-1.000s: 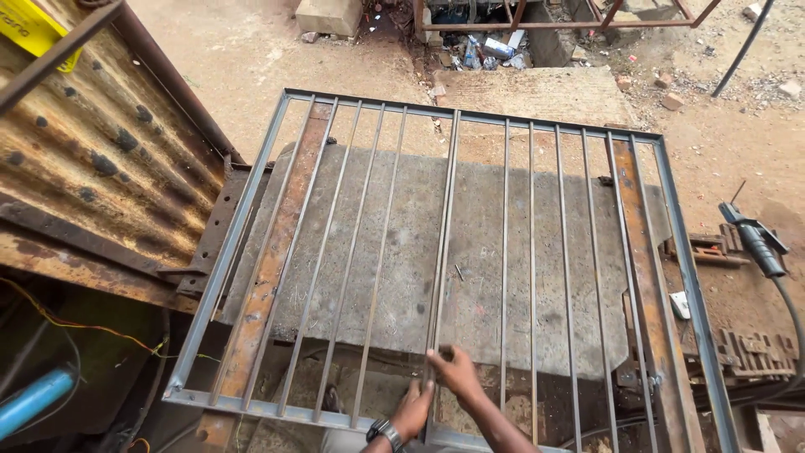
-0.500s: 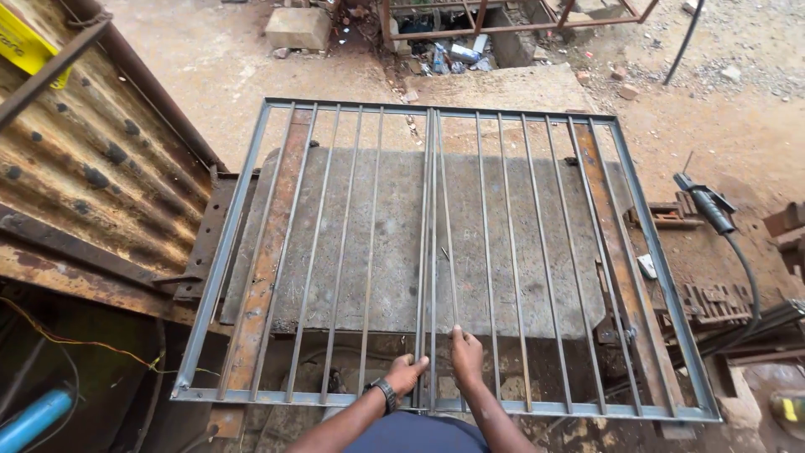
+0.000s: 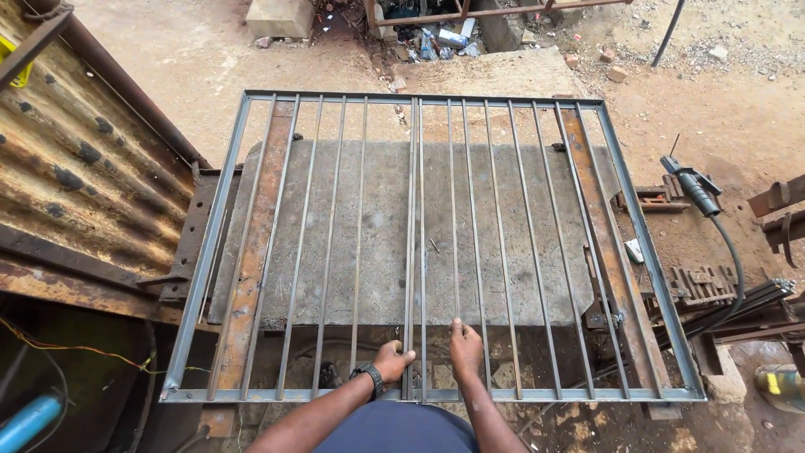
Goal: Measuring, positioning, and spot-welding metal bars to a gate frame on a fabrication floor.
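From where I stood, the rusty corrugated sheet (image 3: 75, 168) lay off to the left, and beside it the big steel grille (image 3: 210, 252) rested flat across the worktop (image 3: 381, 226), its near rail overhanging the edge toward the person. The frame was welded square tube with thin rods running lengthwise; I judged the whole thing heavy and rigid, awkward for one person to lift, best taken by the outer frame. The single rods looked another matter: long, slim, light enough for one hand, hard and smooth, likely to flex a little over their length and to slide sideways along the rails if not tacked. Near the middle two rods (image 3: 416, 252) lay almost touching each other, closer than the even gaps elsewhere. The left hand (image 3: 392, 362), with a dark watch on the wrist, was curled around the near end of that pair, fingers closed on the steel. Just right of it the right hand (image 3: 465, 348) lay on the next rod (image 3: 455, 235), fingers folded over it; how tightly it gripped I couldn't tell. Further right, well apart, a welding holder (image 3: 693, 186) with its cable lay on the ground.
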